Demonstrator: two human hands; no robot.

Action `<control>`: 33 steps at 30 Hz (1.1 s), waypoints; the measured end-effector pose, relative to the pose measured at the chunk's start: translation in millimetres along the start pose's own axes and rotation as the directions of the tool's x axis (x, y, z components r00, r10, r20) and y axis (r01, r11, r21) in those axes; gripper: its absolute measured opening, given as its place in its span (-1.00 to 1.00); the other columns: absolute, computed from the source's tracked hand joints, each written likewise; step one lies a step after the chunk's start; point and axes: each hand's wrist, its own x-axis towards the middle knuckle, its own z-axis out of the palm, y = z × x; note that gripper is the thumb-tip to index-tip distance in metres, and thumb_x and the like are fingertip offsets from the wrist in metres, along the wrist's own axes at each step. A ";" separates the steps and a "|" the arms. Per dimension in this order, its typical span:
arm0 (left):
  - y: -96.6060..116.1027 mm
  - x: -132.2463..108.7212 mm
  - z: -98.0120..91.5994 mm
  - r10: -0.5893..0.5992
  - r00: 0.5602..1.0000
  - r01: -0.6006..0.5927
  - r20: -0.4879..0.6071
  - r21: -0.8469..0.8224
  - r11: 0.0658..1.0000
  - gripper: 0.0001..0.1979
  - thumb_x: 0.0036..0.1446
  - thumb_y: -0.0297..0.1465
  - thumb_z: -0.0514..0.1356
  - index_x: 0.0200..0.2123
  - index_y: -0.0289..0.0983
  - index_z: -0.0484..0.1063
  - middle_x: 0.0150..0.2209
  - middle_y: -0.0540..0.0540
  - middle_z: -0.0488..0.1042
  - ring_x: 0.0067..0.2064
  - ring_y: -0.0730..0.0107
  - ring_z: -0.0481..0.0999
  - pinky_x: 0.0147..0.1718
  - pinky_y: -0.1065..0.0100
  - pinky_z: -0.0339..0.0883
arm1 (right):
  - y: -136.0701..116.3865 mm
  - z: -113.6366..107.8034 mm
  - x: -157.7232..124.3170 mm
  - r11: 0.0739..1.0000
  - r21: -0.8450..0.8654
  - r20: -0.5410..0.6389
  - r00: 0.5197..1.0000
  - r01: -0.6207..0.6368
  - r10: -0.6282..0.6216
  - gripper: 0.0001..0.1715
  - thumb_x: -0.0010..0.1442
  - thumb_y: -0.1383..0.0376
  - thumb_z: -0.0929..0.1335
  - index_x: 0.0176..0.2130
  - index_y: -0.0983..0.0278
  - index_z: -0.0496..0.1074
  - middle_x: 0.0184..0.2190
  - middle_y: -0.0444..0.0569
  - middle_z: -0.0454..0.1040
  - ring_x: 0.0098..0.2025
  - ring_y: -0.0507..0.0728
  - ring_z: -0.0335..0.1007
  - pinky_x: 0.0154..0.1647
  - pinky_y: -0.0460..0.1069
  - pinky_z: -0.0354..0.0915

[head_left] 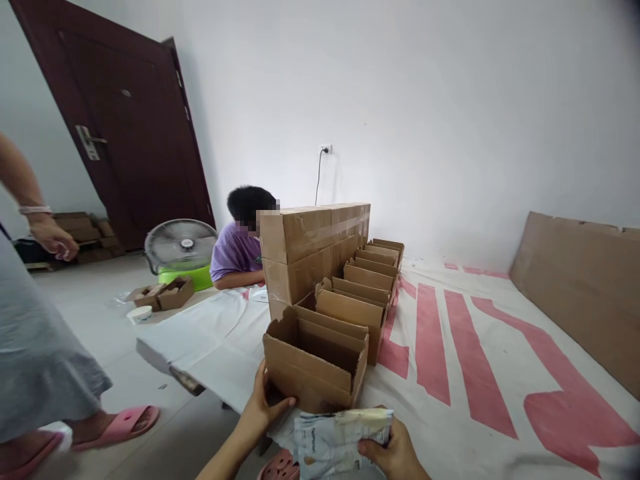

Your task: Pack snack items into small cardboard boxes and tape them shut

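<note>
My left hand grips the near left corner of an open brown cardboard box that stands at the front of a row of open boxes. My right hand is closed on a pale crinkled packet with small print, held just below and in front of that box. The row runs away from me along a stack of taped closed cartons.
A seated person in a purple shirt leans behind the cartons. A standing person in pink slippers is at the left. A floor fan, small boxes, a dark door and flat cardboard by the wall surround the white-and-pink sheet.
</note>
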 end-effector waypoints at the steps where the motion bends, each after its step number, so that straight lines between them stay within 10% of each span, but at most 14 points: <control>1: 0.6 -2.6 1.7 -0.008 1.000 0.009 -0.029 0.049 0.999 0.11 -0.24 -0.13 0.44 0.30 -0.23 -0.08 0.24 -0.36 0.25 0.33 -0.12 0.13 0.30 -0.07 -0.03 | 0.2 -0.3 -0.4 1.000 -0.015 -0.004 1.000 -0.001 0.001 -0.50 -0.03 0.02 0.51 -0.21 0.28 0.42 -0.35 -0.04 0.53 -0.29 0.17 0.42 -0.27 0.02 0.31; 12: 33.6 -7.0 15.2 -0.103 0.994 0.109 -0.037 0.259 0.960 -0.08 -0.18 -0.14 0.34 0.19 -0.30 0.00 0.20 -0.41 0.31 0.24 -0.18 0.30 0.20 -0.11 0.15 | -3.4 1.2 0.5 0.984 -0.177 -0.053 0.998 0.008 -0.018 -0.41 0.00 -0.04 0.48 -0.12 0.31 0.44 -0.23 0.09 0.58 -0.19 0.27 0.47 -0.14 0.13 0.37; 33: 28.1 -14.2 38.4 -0.064 0.998 0.060 0.006 0.256 0.965 -0.12 -0.19 -0.18 0.39 0.16 -0.24 0.07 0.07 -0.26 0.43 0.09 -0.07 0.47 0.07 0.03 0.33 | -6.8 -2.7 -3.9 0.866 -0.499 -0.228 0.964 0.002 -0.134 -0.43 -0.08 -0.11 0.48 -0.27 0.28 0.46 -0.31 0.02 0.43 -0.23 0.25 0.43 -0.20 0.03 0.34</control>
